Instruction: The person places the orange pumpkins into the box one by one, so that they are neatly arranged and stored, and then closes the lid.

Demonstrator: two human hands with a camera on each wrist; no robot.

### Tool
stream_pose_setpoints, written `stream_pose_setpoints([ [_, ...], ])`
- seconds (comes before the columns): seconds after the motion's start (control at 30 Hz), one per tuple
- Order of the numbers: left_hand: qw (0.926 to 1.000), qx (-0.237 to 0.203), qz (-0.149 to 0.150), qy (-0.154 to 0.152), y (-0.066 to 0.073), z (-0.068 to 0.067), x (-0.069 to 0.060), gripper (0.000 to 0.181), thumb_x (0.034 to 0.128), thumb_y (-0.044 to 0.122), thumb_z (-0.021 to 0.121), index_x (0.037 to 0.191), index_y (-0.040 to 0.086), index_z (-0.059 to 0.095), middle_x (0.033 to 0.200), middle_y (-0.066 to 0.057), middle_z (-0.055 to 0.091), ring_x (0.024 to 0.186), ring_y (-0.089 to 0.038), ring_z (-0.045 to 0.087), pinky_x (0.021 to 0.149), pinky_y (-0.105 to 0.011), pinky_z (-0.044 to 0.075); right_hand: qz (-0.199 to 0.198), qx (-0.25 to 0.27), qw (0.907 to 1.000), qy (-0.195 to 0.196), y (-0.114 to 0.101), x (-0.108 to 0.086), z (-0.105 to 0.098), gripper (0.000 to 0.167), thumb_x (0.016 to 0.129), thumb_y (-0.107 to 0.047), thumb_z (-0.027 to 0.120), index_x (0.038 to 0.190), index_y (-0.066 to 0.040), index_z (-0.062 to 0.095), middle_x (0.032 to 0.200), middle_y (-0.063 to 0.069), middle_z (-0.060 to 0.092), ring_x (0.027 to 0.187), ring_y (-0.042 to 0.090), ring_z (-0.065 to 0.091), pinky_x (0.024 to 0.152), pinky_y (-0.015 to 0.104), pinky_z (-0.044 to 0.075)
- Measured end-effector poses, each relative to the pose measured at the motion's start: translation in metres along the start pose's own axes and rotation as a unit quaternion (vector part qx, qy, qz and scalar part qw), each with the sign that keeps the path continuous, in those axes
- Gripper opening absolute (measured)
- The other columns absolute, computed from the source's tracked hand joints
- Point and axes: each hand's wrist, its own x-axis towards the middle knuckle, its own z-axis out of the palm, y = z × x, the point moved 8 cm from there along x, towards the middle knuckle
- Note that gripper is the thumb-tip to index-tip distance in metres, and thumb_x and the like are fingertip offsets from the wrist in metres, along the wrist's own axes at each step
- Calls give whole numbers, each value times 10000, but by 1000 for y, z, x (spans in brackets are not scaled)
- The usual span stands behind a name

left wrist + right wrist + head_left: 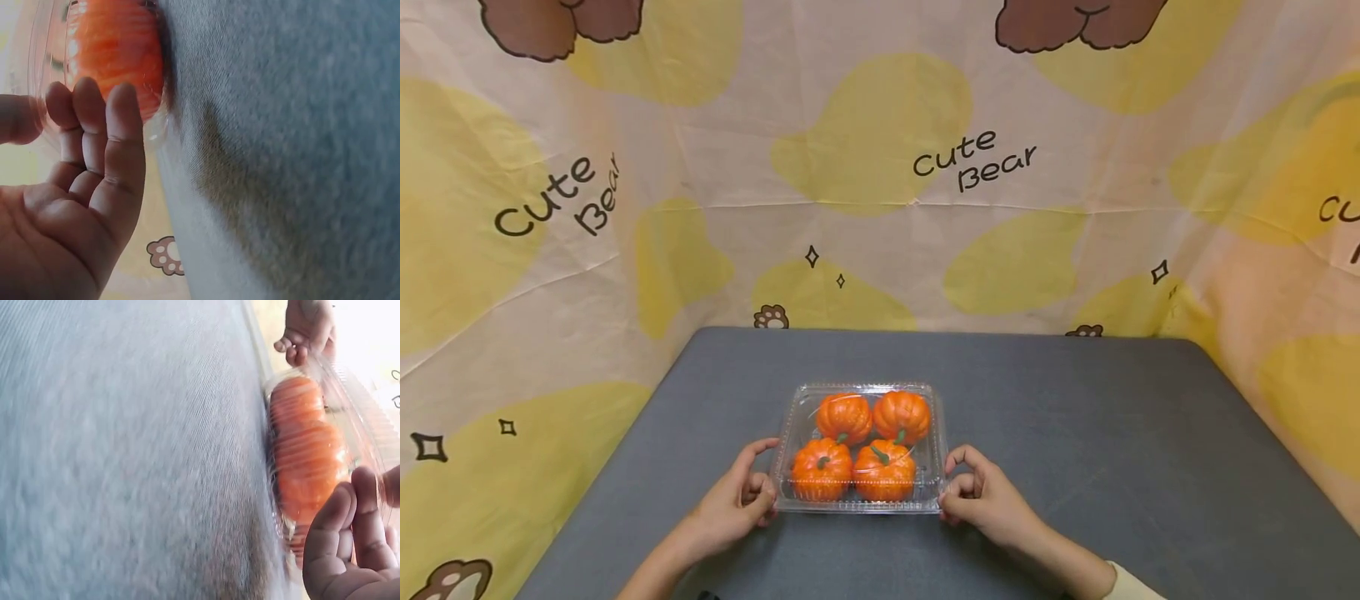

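A clear plastic clamshell box (928, 492) sits on the table with its lid down over several small orange pumpkins (885, 472). Their green stems show through the plastic. At the box's front left corner, my left hand (733, 500) pinches the rim between thumb and curled fingers, its index finger stretched along the side. My right hand (992, 500) grips the rim at the front right corner in much the same way. From the right wrist, the thumb and fingertips meet at the box edge, and the left hand (310, 328) appears at the far end.
The box rests on a dark grey table (1075, 433), near its front middle. Behind and on both sides hangs a cream and yellow cloth (865, 133) printed with bear feet, paw marks and lettering. A pale sleeve (1127, 583) covers the right forearm.
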Motion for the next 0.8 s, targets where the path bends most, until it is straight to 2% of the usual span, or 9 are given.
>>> stream_pose_setpoints([
  [0.07,10000,-56,42,1,0,1,-1,645,934,-23,506,1444,-41,111,719,-12,510,647,-74,565,587,-282,534,134,185,9997,34,2,0,0,326,844,42,617,1060,33,373,669,-51,631,621,66,615,608,210,523],
  [0.1,9999,-76,65,1,-1,1,-1,644,933,-23,507,1441,-46,112,720,-5,505,652,-69,567,596,-285,540,151,238,9996,44,2,0,0,319,840,48,615,1053,15,379,667,-57,632,621,63,613,606,206,520],
  [0.23,9998,-161,73,-7,-1,2,-1,644,937,-22,502,1443,-50,105,733,-11,508,673,-65,571,630,-299,558,166,391,9991,77,4,0,0,325,821,75,600,1031,-34,377,657,-63,623,613,54,596,594,194,499],
  [0.47,9998,-181,-10,50,-1,2,-1,656,932,-33,498,1453,-49,100,741,-19,519,694,-67,581,662,-305,566,248,455,9985,164,4,0,0,338,813,82,594,1029,-54,374,651,-69,613,615,50,592,591,179,488],
  [0.8,9992,-156,325,186,0,0,1,681,884,-85,522,1442,-79,132,714,-3,556,667,-66,599,639,-290,566,331,400,9983,257,3,-1,1,335,823,77,581,1055,-35,367,645,-69,600,634,63,588,624,197,500],
])
